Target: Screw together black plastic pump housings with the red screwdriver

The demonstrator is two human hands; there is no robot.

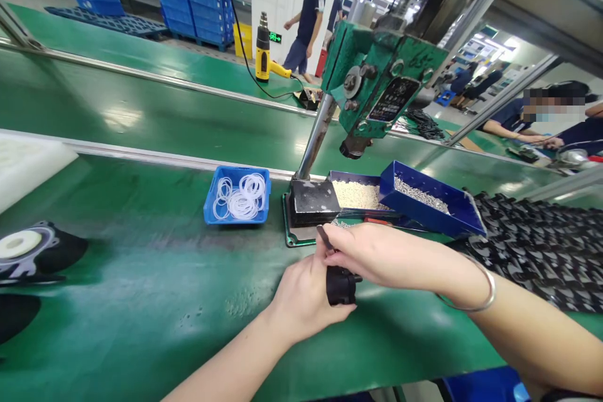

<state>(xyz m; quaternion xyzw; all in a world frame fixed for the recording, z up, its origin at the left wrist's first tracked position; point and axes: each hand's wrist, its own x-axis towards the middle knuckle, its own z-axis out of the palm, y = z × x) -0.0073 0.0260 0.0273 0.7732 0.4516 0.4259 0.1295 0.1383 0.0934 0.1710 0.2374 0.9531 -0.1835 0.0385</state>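
My left hand [301,295] is closed round a small black plastic part [340,285] just above the green bench top. My right hand [377,254] reaches over from the right, its fingers pinched on a thin dark tool or pin [324,237] at the top of that part. A bangle sits on my right wrist. Both hands are right in front of the black base block [313,199] of a green hand press [372,85].
A blue tray of white rings [238,196] lies left of the press. Behind my hands stand a tray of pale pellets [357,193] and a blue tray of metal pins [431,198]. Black parts [541,245] are heaped at the right. A yellow heat gun [264,50] stands beyond; people work nearby.
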